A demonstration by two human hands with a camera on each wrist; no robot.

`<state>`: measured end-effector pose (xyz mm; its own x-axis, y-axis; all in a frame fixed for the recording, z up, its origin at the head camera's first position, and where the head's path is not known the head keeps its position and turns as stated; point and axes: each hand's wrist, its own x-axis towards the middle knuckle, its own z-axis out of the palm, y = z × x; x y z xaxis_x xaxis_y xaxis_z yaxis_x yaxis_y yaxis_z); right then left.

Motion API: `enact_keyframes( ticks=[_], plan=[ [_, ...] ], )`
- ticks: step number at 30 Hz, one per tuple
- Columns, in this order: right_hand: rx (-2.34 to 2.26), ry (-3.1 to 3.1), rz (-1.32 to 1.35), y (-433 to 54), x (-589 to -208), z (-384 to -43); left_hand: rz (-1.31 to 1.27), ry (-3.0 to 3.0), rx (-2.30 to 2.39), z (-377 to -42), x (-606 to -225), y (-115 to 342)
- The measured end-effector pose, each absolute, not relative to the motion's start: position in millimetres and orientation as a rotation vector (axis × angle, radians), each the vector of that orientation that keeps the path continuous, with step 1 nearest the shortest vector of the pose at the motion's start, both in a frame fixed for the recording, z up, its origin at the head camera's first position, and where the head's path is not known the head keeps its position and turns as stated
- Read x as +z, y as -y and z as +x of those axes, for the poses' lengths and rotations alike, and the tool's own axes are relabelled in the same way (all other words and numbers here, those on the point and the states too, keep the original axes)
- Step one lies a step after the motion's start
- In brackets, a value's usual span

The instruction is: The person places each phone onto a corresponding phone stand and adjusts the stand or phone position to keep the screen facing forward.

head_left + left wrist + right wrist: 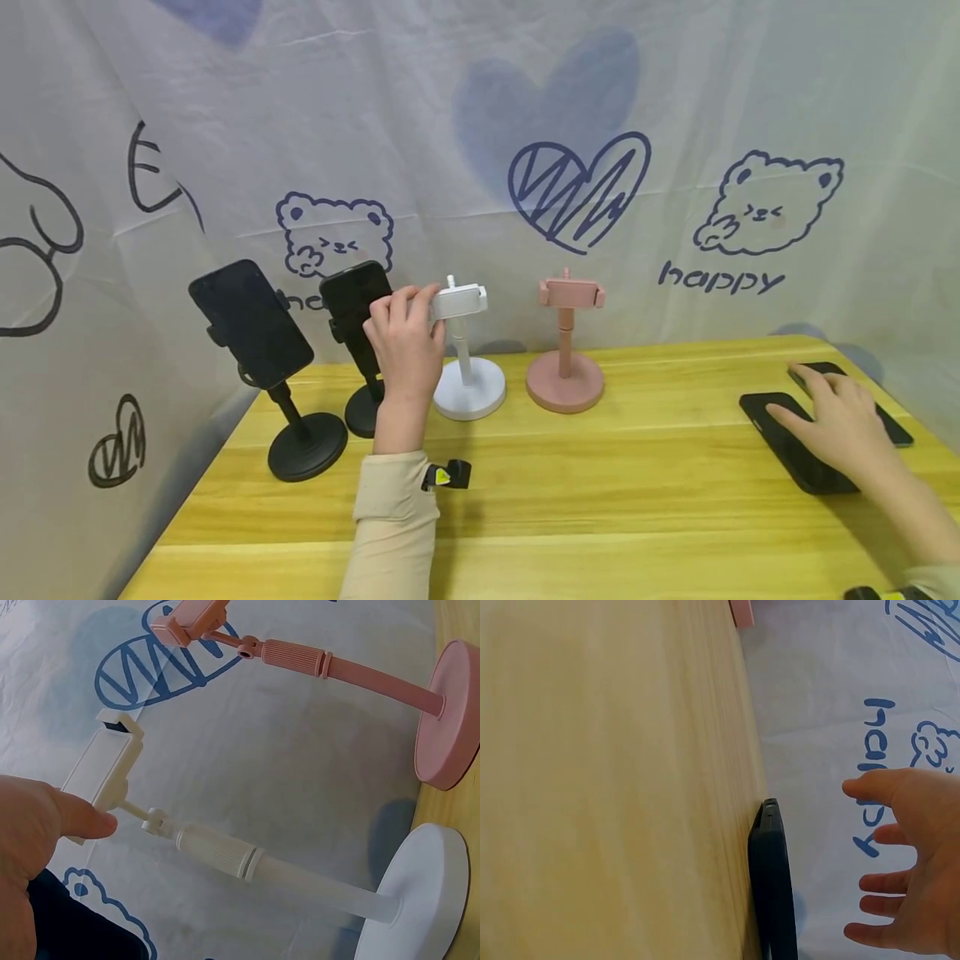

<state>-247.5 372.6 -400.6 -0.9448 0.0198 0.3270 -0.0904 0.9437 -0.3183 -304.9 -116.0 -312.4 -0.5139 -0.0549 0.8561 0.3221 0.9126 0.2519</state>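
My left hand (pixel 407 337) pinches the left end of the clamp on a white phone stand (pixel 466 358). In the left wrist view the thumb (pixel 88 817) lies across the clamp's near end, and the other fingers are mostly hidden. The stand's round base rests on the table. Over at the right, my right hand (pixel 847 429) hovers with spread fingers above two dark smartphones, the nearer one (pixel 787 446) and the farther one (pixel 896 427). The right wrist view shows its fingers apart from the phone (pixel 772 881), holding nothing.
A pink phone stand (pixel 566 367) with a bare clamp stands right of the white one. Two black stands at the left carry phones, the outer phone (pixel 251 321) and the inner phone (pixel 352 296). Behind the wooden table (pixel 600 517) hangs a white cloth (pixel 420 108) with drawings.
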Motion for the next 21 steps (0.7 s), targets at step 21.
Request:
enact_keyframes(
  ticks=[21],
  plan=[
    [0.581, 2.919, -0.028, -377.4, -403.7, -262.2, -0.271, 2.076, -0.452, -301.9, -310.2, 114.7]
  ],
)
